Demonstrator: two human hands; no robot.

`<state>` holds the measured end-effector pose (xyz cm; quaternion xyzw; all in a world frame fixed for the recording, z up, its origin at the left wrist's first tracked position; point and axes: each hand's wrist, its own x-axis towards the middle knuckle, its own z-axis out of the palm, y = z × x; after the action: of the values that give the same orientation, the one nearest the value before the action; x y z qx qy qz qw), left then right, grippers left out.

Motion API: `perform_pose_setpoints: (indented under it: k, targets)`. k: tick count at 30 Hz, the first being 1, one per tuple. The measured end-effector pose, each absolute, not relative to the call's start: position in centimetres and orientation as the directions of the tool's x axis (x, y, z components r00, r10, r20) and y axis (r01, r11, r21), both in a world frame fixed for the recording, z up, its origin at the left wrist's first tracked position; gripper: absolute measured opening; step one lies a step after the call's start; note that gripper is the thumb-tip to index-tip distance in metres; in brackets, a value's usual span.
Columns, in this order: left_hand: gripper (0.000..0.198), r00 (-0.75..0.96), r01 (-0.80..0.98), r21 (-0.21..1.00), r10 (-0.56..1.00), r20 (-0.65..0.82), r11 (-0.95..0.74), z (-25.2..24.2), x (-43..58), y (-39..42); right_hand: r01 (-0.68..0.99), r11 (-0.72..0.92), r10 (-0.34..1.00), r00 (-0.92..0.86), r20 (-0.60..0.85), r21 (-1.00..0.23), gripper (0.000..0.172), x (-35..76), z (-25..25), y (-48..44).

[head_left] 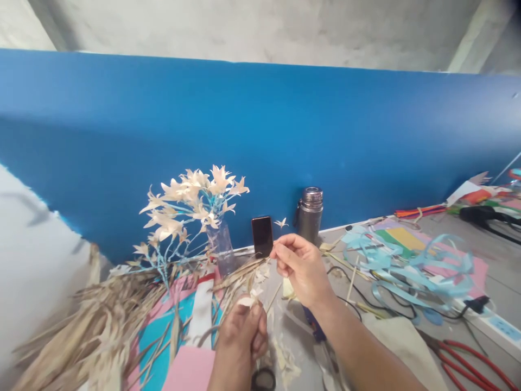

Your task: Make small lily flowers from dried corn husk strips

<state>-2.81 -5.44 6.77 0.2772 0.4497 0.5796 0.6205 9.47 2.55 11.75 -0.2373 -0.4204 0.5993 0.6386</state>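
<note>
My right hand (299, 263) is raised over the table, fingers pinched on a thin stem that carries a small cream paper flower (281, 222) at its tip. Lower down, my left hand (243, 336) is closed around another small cream flower piece (251, 296). Behind them stands a clear bottle (220, 245) that holds a bunch of cream paper flowers (191, 203) on pale blue stems. A dark phone (262, 235) leans against the blue wall (260, 141), just left of my right hand.
A metal flask (310, 214) stands by the wall. Dried straw-like leaves (101, 320) pile at the left over pink and blue paper. Tangled light blue ribbon (407, 266), coloured sheets, cables, a power strip (499, 326) and red-handled pliers (468, 358) lie at the right.
</note>
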Motion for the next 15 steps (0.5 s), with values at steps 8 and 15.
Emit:
perform_pose_setpoints:
  k: [8,15]
  targets:
    - [0.044,-0.099,-0.473,0.867,0.968,-0.230,0.158,7.4,-1.9,-4.5,-0.472,0.123,0.965,-0.149,0.217,-0.873,0.018,9.2,11.1,2.7]
    - [0.039,-0.078,-0.437,0.888,0.978,-0.195,0.142,7.5,-1.8,-4.2,-0.479,0.113,0.982,-0.077,0.171,-0.870,0.023,9.4,10.6,3.0]
